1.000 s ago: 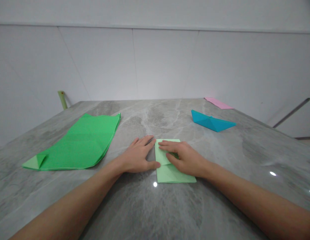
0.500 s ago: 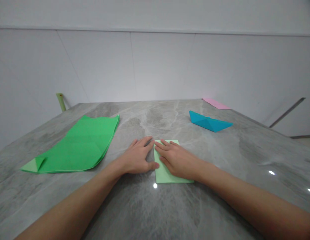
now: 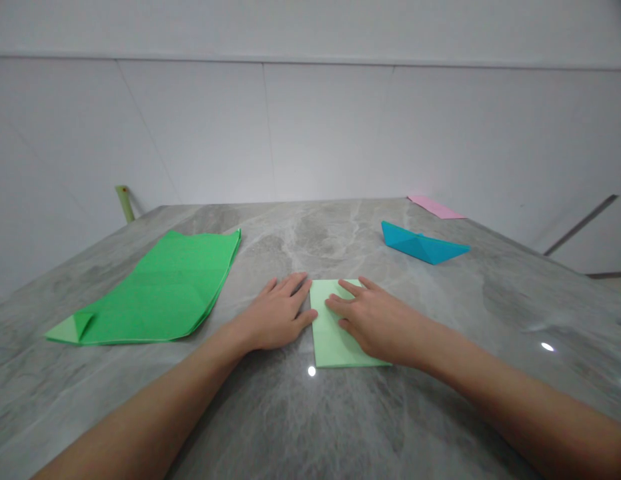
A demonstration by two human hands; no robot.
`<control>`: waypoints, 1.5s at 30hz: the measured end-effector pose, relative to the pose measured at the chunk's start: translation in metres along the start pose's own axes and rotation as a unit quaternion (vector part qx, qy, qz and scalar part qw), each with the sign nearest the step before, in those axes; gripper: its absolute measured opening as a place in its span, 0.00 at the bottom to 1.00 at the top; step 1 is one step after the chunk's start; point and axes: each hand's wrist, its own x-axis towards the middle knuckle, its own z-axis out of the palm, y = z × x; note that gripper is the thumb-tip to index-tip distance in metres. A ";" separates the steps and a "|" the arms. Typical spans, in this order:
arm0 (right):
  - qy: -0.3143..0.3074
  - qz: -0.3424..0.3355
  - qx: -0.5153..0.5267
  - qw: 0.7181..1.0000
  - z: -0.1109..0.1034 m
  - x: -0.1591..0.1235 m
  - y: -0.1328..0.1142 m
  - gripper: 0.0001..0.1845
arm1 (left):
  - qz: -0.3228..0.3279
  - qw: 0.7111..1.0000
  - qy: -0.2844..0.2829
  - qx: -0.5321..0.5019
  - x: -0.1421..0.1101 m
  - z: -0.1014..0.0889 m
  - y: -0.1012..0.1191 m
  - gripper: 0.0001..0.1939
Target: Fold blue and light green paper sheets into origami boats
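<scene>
A pale green folded sheet of paper (image 3: 333,343) lies flat on the grey marbled table, its long edge to the left. My left hand (image 3: 280,313) rests beside that left edge with fingers spread; its thumb tip and fingertips touch the edge. Over the right part of the paper lies my right hand (image 3: 377,320), palm down, fingers apart, covering the sheet's right side. Neither hand grips anything.
To the left lies a stack of bright green paper (image 3: 160,287) with one corner folded over. A blue paper boat (image 3: 425,247) stands at the back right. Behind it, a pink sheet (image 3: 437,207) lies at the table's far edge, near the white wall (image 3: 310,133).
My right hand has slid to the right across the pale green paper, uncovering more of its left part. My left thumb has moved slightly up along the edge.
</scene>
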 end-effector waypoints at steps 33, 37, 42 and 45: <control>0.308 0.218 0.316 0.871 0.033 0.023 0.006 0.61 | -0.055 0.724 0.254 -0.639 0.019 0.013 0.003 0.10; 0.237 0.264 0.608 0.710 0.028 0.024 0.014 0.45 | -0.036 0.664 0.255 -0.702 0.018 0.011 0.009 0.11; 0.174 0.226 0.721 0.631 0.023 0.023 0.007 0.19 | -0.070 0.708 0.166 -0.683 0.017 0.015 0.010 0.14; 0.161 0.221 0.721 0.637 0.022 0.022 0.004 0.19 | -0.094 0.699 0.168 -0.689 0.016 0.017 0.010 0.15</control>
